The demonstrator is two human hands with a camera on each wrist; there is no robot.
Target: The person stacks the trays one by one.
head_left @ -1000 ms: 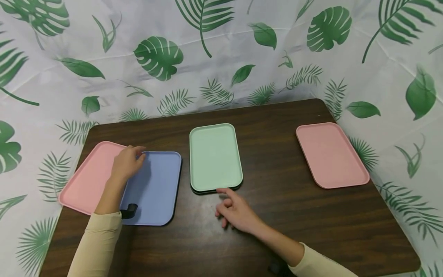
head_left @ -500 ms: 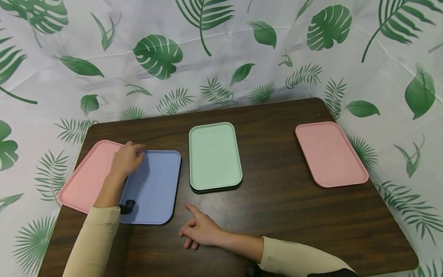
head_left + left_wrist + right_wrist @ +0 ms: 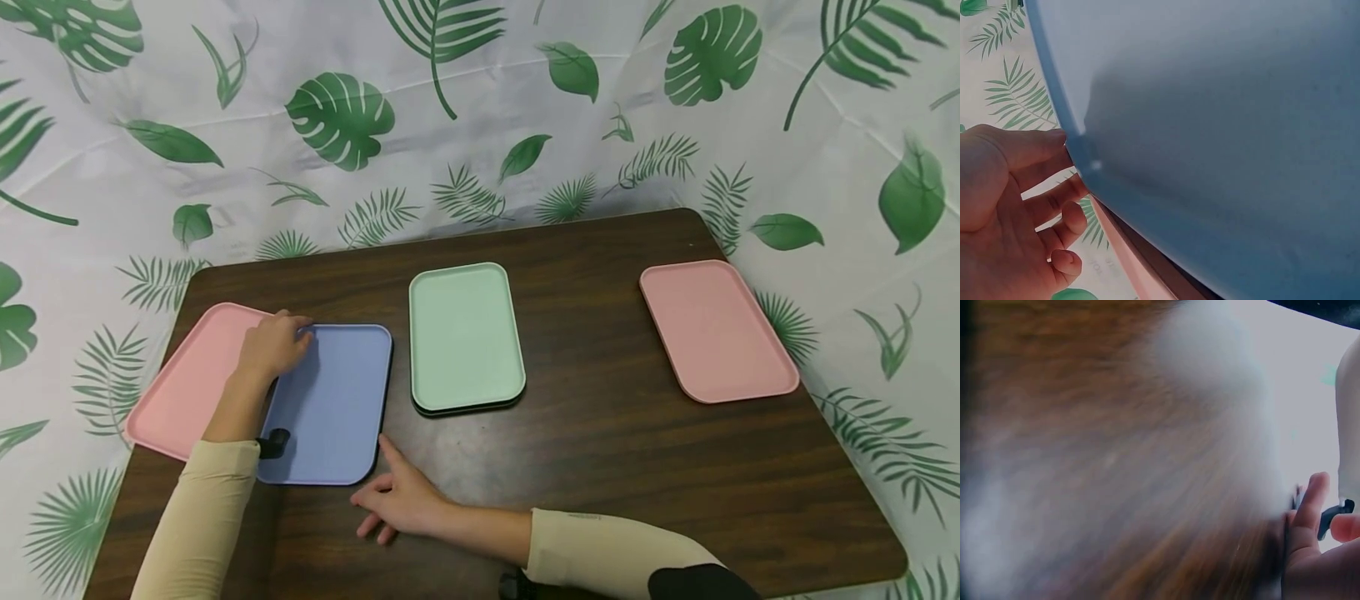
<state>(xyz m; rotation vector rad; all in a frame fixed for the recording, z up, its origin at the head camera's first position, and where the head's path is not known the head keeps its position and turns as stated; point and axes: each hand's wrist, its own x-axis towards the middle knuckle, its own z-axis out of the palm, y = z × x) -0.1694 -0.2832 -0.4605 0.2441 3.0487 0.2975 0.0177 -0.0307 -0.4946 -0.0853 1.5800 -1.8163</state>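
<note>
My left hand (image 3: 273, 343) is at the far left corner of the blue tray (image 3: 341, 400), thumb and fingers pinching its rim. In the left wrist view, the thumb and index fingertip (image 3: 1057, 136) meet at the edge, and the other fingers curl loosely below. My right hand (image 3: 405, 496) lies by the blue tray's near right corner. Its index finger is stretched out with the tip right at the tray's right edge, the other fingers loosely bent. A pink tray (image 3: 191, 379) lies askew at the left, partly hidden behind my left forearm and the blue tray.
A green tray (image 3: 467, 337) with a dark edge under it lies mid-table. Another pink tray (image 3: 720, 332) lies at the right edge of the dark wooden table (image 3: 637, 467). A leaf-patterned cloth (image 3: 480, 125) hangs behind.
My right hand has moved left and a little nearer, from the green tray's front edge to the blue tray's near right corner. The left hand has stayed at its corner.
</note>
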